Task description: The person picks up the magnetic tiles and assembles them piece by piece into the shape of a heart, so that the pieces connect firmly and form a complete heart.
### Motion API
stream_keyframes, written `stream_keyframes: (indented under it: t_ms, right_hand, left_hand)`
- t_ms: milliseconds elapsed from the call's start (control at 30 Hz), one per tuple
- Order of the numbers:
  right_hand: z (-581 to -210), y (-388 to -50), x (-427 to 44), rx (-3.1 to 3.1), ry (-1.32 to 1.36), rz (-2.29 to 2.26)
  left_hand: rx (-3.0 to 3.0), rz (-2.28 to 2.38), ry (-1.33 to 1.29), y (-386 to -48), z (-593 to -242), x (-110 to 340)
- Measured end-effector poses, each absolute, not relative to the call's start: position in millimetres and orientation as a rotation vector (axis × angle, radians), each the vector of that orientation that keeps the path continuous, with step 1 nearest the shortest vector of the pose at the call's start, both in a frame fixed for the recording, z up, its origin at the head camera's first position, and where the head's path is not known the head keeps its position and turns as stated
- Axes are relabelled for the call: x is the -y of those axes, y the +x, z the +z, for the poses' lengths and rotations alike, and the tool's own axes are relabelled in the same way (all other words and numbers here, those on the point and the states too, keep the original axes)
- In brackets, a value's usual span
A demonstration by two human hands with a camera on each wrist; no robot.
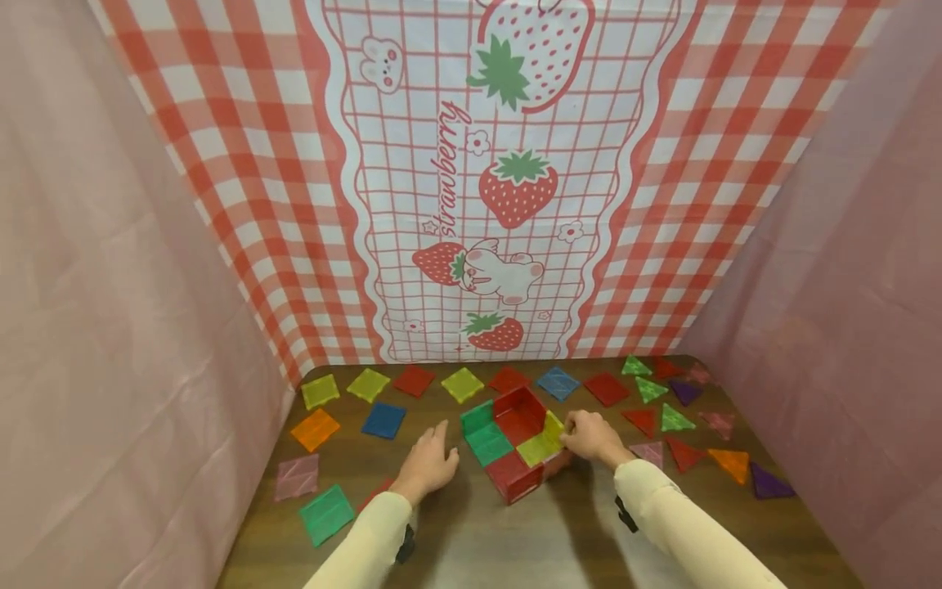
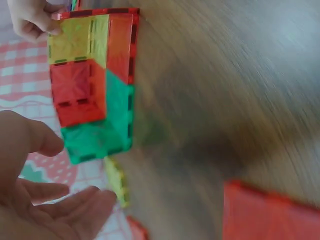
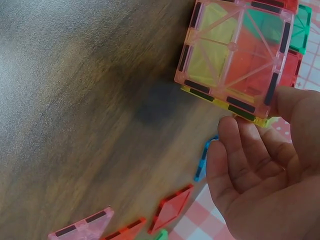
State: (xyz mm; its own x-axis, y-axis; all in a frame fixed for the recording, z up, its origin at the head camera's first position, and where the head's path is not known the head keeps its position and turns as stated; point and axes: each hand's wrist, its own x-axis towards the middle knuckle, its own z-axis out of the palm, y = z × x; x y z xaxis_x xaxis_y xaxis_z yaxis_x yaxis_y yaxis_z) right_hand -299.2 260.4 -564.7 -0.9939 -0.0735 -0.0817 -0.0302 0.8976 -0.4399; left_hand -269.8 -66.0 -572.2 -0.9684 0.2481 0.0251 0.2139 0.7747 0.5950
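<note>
A partly walled box of translucent magnetic tiles (image 1: pixel 520 468) stands on the table, with green, red and yellow sections. My right hand (image 1: pixel 591 435) is at its right corner, beside an upright yellow tile (image 1: pixel 553 427). In the right wrist view, this hand (image 3: pixel 270 160) pinches the corner of a pink tile (image 3: pixel 232 47) where it meets a yellow edge. My left hand (image 1: pixel 429 460) hovers left of the box, fingers apart and holding nothing. The left wrist view has this hand (image 2: pixel 55 200) close to the green tiles (image 2: pixel 97 140), with a small gap.
Loose square tiles lie along the back and left, including a blue one (image 1: pixel 383 420) and a green one (image 1: pixel 327 514). A red tile (image 1: pixel 374 493) is partly behind the left forearm. Triangular tiles, one orange (image 1: pixel 729 465), are spread at right. Cloth walls (image 1: pixel 515 245) enclose the table.
</note>
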Motion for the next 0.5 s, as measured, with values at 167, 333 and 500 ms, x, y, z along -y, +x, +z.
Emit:
stream_keyframes:
  t_ms: [167, 333, 500]
  right_hand:
    - [-561.5, -297.6, -261.9, -2.979, -0.110, -0.666]
    - [-561.3, -295.9, -261.5, -2.969, -0.087, -0.673]
    - [-565.1, -295.1, -260.1, -2.965, -0.097, -0.680]
  left_hand:
    - [-3.049, 0.598, 0.336, -240.7, -563.0, 86.7]
    - [-3.071, 0.279, 0.249, -215.4, -568.5, 97.2]
    - [-3.083, 0.171, 0.182, -206.6, -583.6, 97.0]
